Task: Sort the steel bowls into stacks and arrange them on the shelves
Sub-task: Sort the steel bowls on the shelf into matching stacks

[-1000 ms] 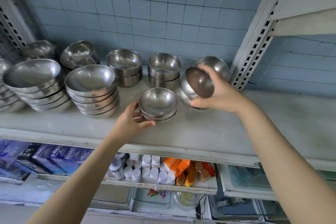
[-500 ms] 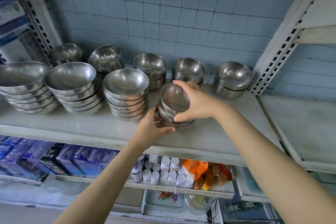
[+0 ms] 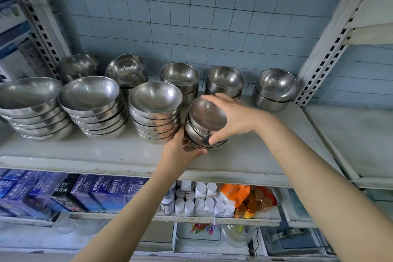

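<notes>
A short stack of small steel bowls (image 3: 205, 121) stands tilted on the white shelf (image 3: 265, 155), near its front. My right hand (image 3: 231, 116) grips the top bowl's rim, fingers over the far edge and thumb on the near side. My left hand (image 3: 180, 151) holds the stack's lower left side. Three tall stacks of wide bowls (image 3: 156, 110) (image 3: 93, 105) (image 3: 32, 107) stand in a row to the left. Behind them, along the tiled wall, are shorter stacks of deep bowls (image 3: 180, 78) (image 3: 225, 81) (image 3: 276, 89) (image 3: 127, 72) (image 3: 78, 66).
A slotted upright (image 3: 325, 49) bounds the shelf at the right, another (image 3: 40, 25) at the left. A second shelf board (image 3: 357, 140) continues to the right. Below are blue boxes (image 3: 63, 189), white bottles (image 3: 197, 200) and orange jars (image 3: 253, 204).
My right hand brought a bowl from the right and set it on the small stack. My left hand stayed at the stack's left side. The view shifted left.
</notes>
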Demonstrator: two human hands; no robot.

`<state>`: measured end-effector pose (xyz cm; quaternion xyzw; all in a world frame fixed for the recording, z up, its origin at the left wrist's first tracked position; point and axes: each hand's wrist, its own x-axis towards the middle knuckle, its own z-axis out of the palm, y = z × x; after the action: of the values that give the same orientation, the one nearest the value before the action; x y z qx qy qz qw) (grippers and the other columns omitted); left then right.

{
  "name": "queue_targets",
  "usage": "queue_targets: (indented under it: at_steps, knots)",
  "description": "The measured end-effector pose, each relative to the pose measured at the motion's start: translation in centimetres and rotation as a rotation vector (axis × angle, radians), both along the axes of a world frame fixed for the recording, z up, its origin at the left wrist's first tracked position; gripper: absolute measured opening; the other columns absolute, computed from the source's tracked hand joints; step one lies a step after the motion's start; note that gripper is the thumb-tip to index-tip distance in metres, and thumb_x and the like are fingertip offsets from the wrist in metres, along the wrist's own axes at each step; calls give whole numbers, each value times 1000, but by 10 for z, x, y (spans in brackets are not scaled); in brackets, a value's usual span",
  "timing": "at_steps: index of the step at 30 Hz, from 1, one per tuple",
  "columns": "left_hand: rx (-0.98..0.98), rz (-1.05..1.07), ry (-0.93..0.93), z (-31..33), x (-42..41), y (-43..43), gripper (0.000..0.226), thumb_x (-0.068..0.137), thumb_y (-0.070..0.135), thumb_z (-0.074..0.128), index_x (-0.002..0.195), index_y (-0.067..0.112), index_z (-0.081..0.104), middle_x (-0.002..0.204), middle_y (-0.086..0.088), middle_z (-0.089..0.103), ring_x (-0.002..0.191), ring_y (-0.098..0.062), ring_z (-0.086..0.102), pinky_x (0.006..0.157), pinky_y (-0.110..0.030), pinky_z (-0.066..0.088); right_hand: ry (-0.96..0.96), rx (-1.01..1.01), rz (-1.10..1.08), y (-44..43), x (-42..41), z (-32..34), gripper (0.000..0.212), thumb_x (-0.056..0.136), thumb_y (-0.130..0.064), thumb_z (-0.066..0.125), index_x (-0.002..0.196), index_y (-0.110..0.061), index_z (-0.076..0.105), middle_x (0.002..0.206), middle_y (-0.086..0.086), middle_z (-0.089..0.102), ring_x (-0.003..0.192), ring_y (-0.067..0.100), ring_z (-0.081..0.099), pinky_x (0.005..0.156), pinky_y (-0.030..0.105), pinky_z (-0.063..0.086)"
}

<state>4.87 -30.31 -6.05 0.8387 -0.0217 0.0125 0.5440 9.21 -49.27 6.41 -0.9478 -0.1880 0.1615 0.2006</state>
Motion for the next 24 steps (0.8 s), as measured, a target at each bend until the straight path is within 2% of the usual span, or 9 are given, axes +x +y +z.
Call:
queue_targets:
  at_steps: [2, 4, 7, 12, 16, 19, 24]
  knots:
    - [7, 30, -7, 0, -3, -2, 63, 71, 29, 88, 125, 21, 58, 103, 11, 70, 94, -5, 66, 87, -26, 54, 7, -4, -18, 0, 0, -2, 123, 63, -49, 90, 151, -58, 4, 166, -15, -9, 153, 15, -7, 119, 39, 12]
    - [49, 72, -25, -1, -6, -3, 61, 71, 35, 87, 122, 17, 59, 106, 3, 70, 99, -16, 65, 89, -33, 53, 20, 45, -34, -4, 1, -4, 126, 60, -51, 91, 149, -62, 3, 166, -15, -13, 153, 12, -10, 121, 42, 11]
    - [80, 111, -55, -1, -14, 1, 78, 75, 39, 84, 140, 15, 48, 125, 1, 64, 108, -16, 62, 95, -35, 51, 39, 182, -29, -16, 3, -9, 125, 58, -49, 92, 148, -62, 6, 166, -16, -10, 152, 5, -4, 121, 35, 13]
    - [104, 135, -135, 12, -20, -7, 80, 85, 39, 75, 152, 26, 33, 112, 7, 60, 100, -11, 58, 86, -20, 42, 42, 270, -8, -30, 8, -19, 119, 67, -39, 91, 154, -51, 11, 164, -16, 11, 149, 5, 14, 109, 24, 20]
    - [55, 192, -69, 7, -24, -19, 81, 87, 41, 72, 154, 27, 29, 131, -2, 61, 114, -16, 59, 90, -23, 42, 31, 367, -4, -37, 10, -30, 112, 69, -35, 91, 154, -46, 18, 161, -14, 21, 146, 5, 21, 105, 21, 23]
    - [40, 232, -63, 1, -26, -23, 79, 87, 39, 71, 154, 25, 32, 137, -5, 58, 121, -18, 57, 95, -23, 42, 4, 391, 36, -37, 13, -33, 110, 68, -36, 91, 153, -44, 22, 159, -12, 25, 145, 6, 26, 107, 21, 25]
    - [47, 270, -141, -4, -27, -29, 67, 88, 35, 72, 147, 21, 45, 133, -1, 59, 121, -14, 55, 94, -20, 42, -44, 380, 89, -35, 20, -29, 110, 68, -37, 90, 154, -40, 22, 161, -9, 25, 144, 6, 26, 106, 21, 24]
